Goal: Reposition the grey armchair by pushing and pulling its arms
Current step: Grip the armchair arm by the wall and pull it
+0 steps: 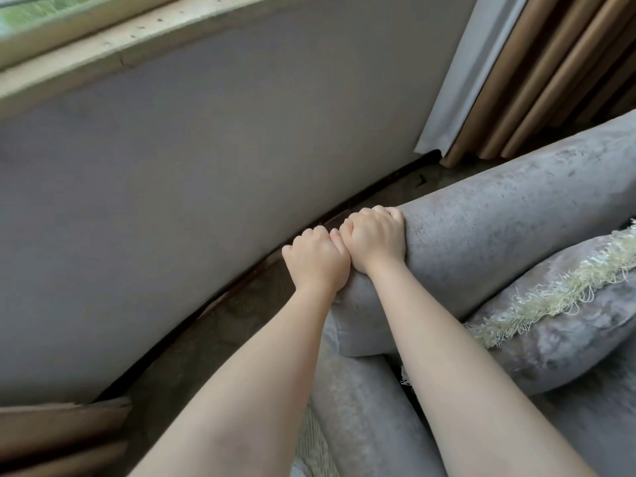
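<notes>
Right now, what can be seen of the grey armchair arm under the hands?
The armchair arm is a thick, rounded roll in grey velvety, mottled fabric. It runs diagonally from lower left to upper right near the wall. The left hand and right hand curl over its outer edge side by side, touching. A fringed cushion leans against its inner side.

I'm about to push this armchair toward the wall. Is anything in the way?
Nothing visible. The left hand and right hand grip the arm; only floor shows between it and the wall, apart from a small dark speck.
</notes>
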`<state>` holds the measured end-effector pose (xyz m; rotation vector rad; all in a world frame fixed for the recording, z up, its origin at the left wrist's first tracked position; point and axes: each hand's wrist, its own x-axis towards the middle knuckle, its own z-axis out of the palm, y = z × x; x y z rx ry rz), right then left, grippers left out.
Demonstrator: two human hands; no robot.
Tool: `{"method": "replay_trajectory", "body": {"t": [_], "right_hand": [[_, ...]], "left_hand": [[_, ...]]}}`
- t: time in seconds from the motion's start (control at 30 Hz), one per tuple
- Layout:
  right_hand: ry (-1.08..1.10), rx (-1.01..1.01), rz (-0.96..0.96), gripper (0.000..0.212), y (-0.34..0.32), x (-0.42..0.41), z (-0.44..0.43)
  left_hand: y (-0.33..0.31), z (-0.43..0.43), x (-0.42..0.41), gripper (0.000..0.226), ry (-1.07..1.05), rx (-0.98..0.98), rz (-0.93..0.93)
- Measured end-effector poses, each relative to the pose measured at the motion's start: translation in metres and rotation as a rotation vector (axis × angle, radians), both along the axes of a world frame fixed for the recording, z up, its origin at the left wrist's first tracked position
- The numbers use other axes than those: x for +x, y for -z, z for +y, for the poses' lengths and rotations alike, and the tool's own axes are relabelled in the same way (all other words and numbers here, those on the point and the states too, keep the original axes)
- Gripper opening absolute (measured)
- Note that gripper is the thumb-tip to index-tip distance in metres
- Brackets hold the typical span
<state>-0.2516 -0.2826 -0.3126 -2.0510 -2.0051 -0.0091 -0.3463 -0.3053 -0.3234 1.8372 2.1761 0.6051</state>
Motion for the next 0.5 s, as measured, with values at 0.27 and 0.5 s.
{"method": "replay_trajectory", "body": {"t": [0.27,0.5], "right_hand": [[0.027,0.020,-0.010,0.032,0.004,-0.003,0.010],[0.018,-0.034,-0.039,0.037,0.001,-0.002,0.011]], "left_hand": [[0.004,0.013,0.000,0.035,-0.004,-0.033,0.053],[0.002,0.013,0.000,0.030,0.019,-0.056,0.047]]}}
